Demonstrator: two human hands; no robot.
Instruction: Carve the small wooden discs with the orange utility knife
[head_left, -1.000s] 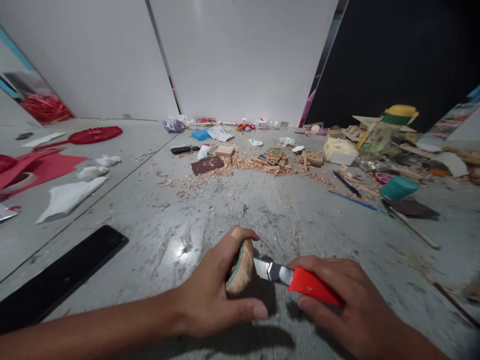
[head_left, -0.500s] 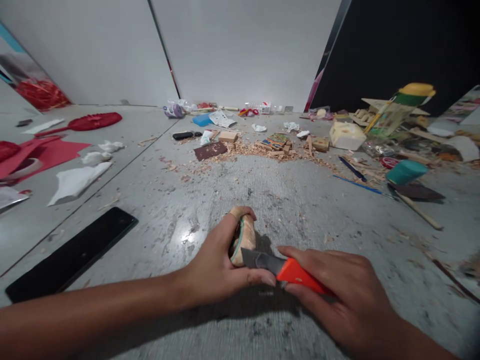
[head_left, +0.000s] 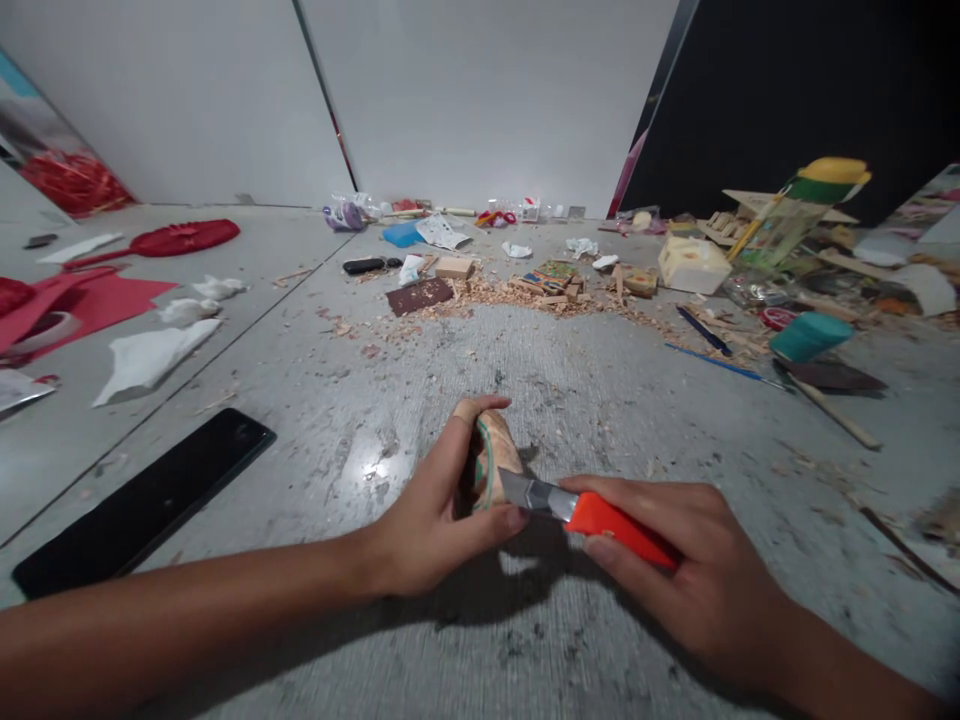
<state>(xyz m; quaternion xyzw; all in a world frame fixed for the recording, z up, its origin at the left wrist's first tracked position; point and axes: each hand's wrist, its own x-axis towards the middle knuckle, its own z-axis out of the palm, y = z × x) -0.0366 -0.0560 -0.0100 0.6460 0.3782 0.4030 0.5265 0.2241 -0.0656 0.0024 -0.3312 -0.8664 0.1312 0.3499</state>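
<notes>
A small carved piece of wood [head_left: 501, 448], pale with green lines on its face, is gripped by my left hand [head_left: 435, 505]. My left fingers curl over its top and the thumb lies along its lower side. In my right hand [head_left: 675, 560] is a utility knife [head_left: 619, 525] with an orange handle. Its metal blade points left and touches the wood's right side, close to the left thumb tip. Part of the wood is hidden behind my left fingers.
A black phone [head_left: 150, 500] lies at the left. Wood shavings [head_left: 495, 292], a brown sandpaper piece [head_left: 420, 297] and a wooden block [head_left: 454, 267] are ahead. White tissue [head_left: 154, 360] lies left; a blue brush [head_left: 724, 366] and a teal object [head_left: 810, 337] lie right.
The wood has been turned slightly, showing more of its green-lined face. My right hand and the knife have shifted a little right and up. The left thumb has drawn back from the knife handle.
</notes>
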